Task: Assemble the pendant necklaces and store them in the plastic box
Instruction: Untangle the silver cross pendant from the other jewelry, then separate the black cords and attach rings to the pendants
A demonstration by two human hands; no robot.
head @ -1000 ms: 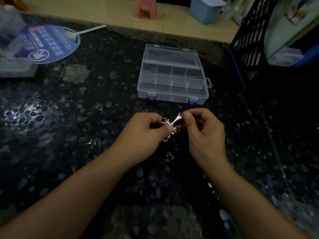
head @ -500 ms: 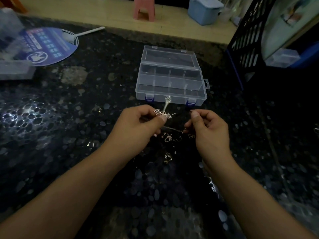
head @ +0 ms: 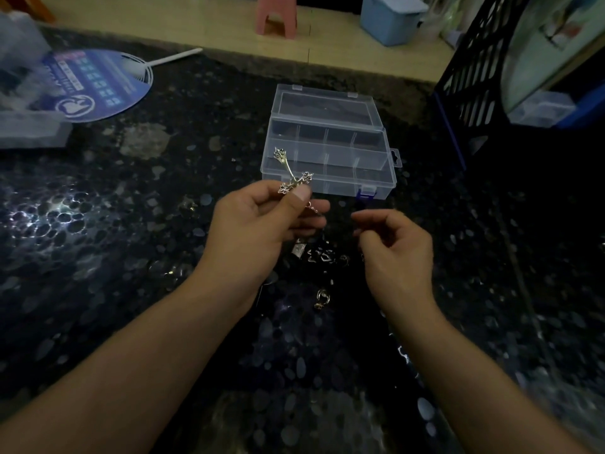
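My left hand (head: 258, 231) pinches a silver cross pendant (head: 293, 173) between thumb and fingers, and its long arm points up and left over the front of the box. A short bit of chain (head: 311, 208) shows at my left fingertips. My right hand (head: 396, 253) hovers to the right, thumb and forefinger pinched together; I cannot make out anything between them. The clear plastic box (head: 330, 185) lies open just beyond my hands, its compartments bare. Several loose pendants (head: 322, 257) lie on the dark table under my hands.
A blue round fan (head: 95, 86) and a clear container (head: 26, 126) sit at the far left. A black lattice crate (head: 471, 77) stands at the right. Beyond the table edge are a pink stool (head: 276, 16) and a blue bin (head: 391, 18).
My hands were joined at the pendant and have drawn apart. The left hand lifted the cross up and left, and the right hand moved off to the right.
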